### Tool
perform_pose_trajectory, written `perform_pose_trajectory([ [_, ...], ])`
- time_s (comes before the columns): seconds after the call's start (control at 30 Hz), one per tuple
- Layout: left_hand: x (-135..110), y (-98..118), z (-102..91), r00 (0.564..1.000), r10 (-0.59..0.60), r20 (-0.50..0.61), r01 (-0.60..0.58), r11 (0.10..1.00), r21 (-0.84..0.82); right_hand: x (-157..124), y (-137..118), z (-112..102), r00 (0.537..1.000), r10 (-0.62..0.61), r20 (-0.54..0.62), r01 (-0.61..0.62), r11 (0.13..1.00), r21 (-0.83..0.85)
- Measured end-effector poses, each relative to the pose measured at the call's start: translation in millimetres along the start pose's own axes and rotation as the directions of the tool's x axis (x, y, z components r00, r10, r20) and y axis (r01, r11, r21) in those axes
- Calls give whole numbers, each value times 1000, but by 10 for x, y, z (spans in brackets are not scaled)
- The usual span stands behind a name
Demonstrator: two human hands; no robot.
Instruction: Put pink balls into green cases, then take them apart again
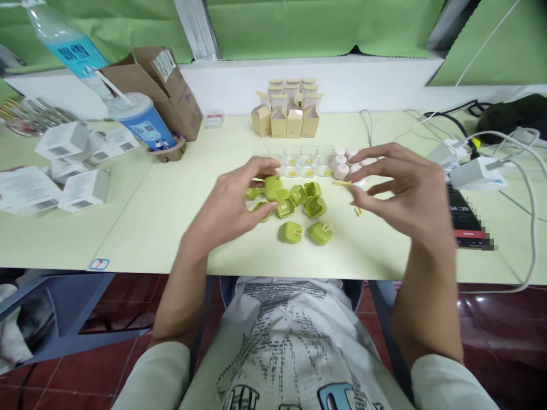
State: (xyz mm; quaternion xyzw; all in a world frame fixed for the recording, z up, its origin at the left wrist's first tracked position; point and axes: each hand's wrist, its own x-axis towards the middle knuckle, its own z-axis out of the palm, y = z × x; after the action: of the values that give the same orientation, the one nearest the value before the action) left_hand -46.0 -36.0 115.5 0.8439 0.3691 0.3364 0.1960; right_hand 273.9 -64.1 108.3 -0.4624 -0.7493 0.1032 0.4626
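Note:
My left hand (237, 205) grips a small green plastic shell (272, 187) between thumb and fingers, just above the table. Between the thumb and fingertips of my right hand (397, 185) is a thin pale-yellow strip (341, 183). Below and between the hands lie several open green shells (315, 207). Closer to me sit two closed green pieces, one (291, 232) on the left and one (320, 233) on the right, each with a yellow loop. A loose yellow loop (358, 212) lies under my right hand.
Behind the shells stand clear cups (308, 160) with yellow bottoms and several pinkish-white round pieces (341, 171). Small open cartons (286, 122) line the wall. A drink cup (143, 122), bottle and white boxes (83, 191) occupy the left; a phone (465, 219) and cables lie right.

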Motion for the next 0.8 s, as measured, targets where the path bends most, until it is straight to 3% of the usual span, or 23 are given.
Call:
perform_pose_trajectory([
  [0.07, -50, -111, -162, 997, -69, 44, 64, 993, 98, -42, 139, -247, 988, 155, 7, -154, 982, -107],
  [0.13, -101, -291, -281, 980, -111, 167, 76, 976, 202, -68, 339, -401, 947, 302, 110, -261, 923, -282],
  [0.23, -140, -580, -336, 929, -164, 333, 53, 947, 317, -53, 626, -418, 803, 530, 273, -307, 760, -573],
  [0.33, -114, -740, -279, 867, -290, 405, 117, 909, 399, -19, 773, -305, 644, 685, 339, -325, 647, -690],
  [0.43, -52, -729, -197, 787, -433, 440, 197, 852, 486, -21, 792, -264, 578, 723, 379, -339, 635, -694],
  [0.53, -17, -622, -179, 741, -498, 450, 220, 814, 538, -35, 750, -338, 617, 684, 390, -334, 676, -657],
  [0.6, -16, -540, -210, 750, -510, 422, 235, 801, 550, -31, 695, -392, 706, 614, 353, -316, 719, -619],
  [0.7, -16, -466, -247, 830, -499, 250, 295, 772, 562, -11, 571, -392, 831, 510, 223, -317, 762, -565],
  [0.8, 17, -514, -180, 905, -411, 112, 271, 758, 593, 13, 436, -302, 878, 451, 162, -325, 809, -490],
])
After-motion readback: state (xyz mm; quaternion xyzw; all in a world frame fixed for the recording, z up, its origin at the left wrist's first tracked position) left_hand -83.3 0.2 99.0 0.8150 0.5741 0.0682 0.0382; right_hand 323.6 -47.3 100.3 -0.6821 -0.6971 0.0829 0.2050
